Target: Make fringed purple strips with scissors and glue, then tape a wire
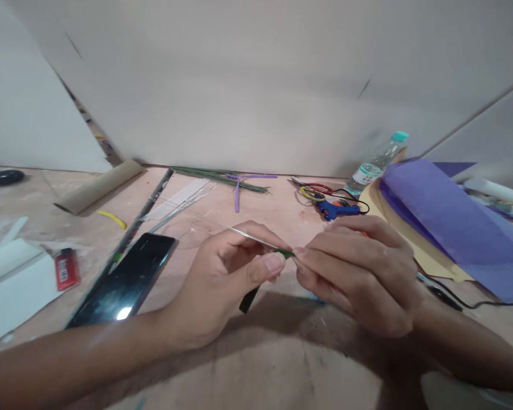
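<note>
Above the middle of the table, my left hand (226,279) pinches a narrow dark green strip (250,299) between thumb and forefinger. The strip's tail hangs down behind the thumb. A thin, shiny wire (252,236) runs from the upper left over the forefinger to the green part at the fingertips, where the strip seems to lie around its end. My right hand (363,267) is closed, its thumb and fingers pressed together at that same end. The exact hold inside the right fingertips is hidden.
A phone (126,279), red lighter (67,269) and cardboard tube (98,188) lie left. Behind are green stems (222,176) and purple strips (237,196). Right are pliers (318,188), a blue glue gun (337,210), a water bottle (374,165) and purple sheets (453,222).
</note>
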A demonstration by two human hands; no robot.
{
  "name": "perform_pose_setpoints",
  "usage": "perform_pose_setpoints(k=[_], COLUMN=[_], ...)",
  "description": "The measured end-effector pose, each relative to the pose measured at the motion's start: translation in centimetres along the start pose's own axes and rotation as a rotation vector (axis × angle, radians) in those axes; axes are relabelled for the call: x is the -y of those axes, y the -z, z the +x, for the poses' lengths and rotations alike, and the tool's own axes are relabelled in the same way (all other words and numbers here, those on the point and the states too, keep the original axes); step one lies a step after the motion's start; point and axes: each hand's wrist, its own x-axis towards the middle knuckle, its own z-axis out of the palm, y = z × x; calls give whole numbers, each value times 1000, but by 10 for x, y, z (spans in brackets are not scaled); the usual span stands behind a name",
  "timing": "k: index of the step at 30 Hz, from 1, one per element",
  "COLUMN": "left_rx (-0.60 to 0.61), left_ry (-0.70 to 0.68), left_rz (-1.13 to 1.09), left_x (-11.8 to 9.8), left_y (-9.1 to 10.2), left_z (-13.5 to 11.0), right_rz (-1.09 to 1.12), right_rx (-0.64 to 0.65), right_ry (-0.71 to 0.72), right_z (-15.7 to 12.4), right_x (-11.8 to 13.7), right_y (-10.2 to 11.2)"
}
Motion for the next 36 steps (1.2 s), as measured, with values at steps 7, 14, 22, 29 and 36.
perform_pose_setpoints(k=[7,14,22,29,36], left_rx=[-7,-90,-137,-138,-124], left_ry=[-106,-261,-340,-369,-416], left_rz=[136,393,500,548,591], left_x=[-1,-6,-4,-4,-4], left_y=[3,2,4,4,6], left_z=[1,4,4,6,3], right_rz=[21,-18,14,10,129], right_rx=[-84,-102,-73,-60,-24], right_ry=[-162,-211,-214,-229,-352], right_z=[-5,1,0,-1,4], right_x=[6,12,13,16,25], right_y=[-10,-22,-25,-29,-27])
